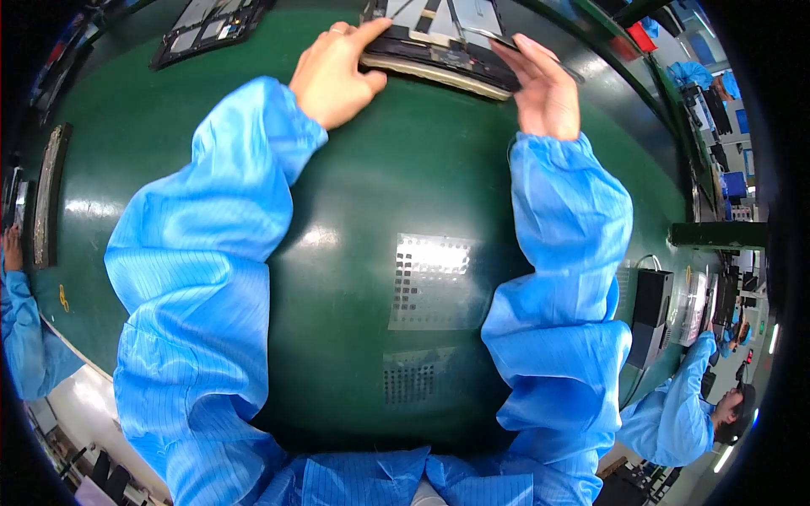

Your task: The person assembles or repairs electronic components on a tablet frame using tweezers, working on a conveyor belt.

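An opened tablet (460, 56), its dark frame and inner parts exposed, lies at the far edge of the view with a pale strip along its near side. My left hand (337, 74) is at its left end, index finger stretched onto the frame and thumb apart, holding nothing. At the right end, my right hand (547, 91) pinches slim metal tweezers (499, 38), whose tip points left over the tablet's inside. The lower fingers of that hand are near the tablet's right corner. Blue sleeves cover both forearms.
Clear sheets with small dark squares (434, 308) lie on the green table (354, 194) between my arms. Another opened tablet (211, 32) is far left, a long bar (51, 196) left. A black box (653, 297) stands right. Co-workers in blue sit at both sides.
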`<state>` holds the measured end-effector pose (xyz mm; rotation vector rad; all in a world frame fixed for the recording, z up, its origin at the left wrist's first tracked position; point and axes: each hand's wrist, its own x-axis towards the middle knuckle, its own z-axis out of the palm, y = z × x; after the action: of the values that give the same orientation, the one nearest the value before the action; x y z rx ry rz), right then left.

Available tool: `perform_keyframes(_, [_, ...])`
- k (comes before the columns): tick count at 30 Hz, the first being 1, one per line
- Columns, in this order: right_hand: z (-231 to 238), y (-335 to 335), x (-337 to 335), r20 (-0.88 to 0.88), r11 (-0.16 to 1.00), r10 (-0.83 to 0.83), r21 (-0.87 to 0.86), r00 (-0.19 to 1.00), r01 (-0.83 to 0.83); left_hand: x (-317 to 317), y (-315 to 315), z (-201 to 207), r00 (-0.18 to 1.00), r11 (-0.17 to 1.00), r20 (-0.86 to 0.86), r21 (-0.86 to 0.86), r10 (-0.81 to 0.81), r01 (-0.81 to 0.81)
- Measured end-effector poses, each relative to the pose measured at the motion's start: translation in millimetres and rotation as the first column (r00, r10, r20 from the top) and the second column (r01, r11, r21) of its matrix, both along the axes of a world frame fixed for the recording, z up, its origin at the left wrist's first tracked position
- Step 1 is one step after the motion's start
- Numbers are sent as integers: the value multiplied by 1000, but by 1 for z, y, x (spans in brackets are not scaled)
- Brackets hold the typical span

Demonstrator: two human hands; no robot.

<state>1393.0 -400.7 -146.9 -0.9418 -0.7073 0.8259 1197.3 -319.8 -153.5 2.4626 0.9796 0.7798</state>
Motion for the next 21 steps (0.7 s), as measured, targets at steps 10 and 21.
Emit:
perform_keyframes(10, [55,-139,26,-112,983,82,171,990,-62,-5,-83,57,954,788,13,568,-299,239])
perform_keyframes(21, [104,-264,-29,-160,883,-23,460,987,95,-30,-181,125,830,723,68,533,-554,439])
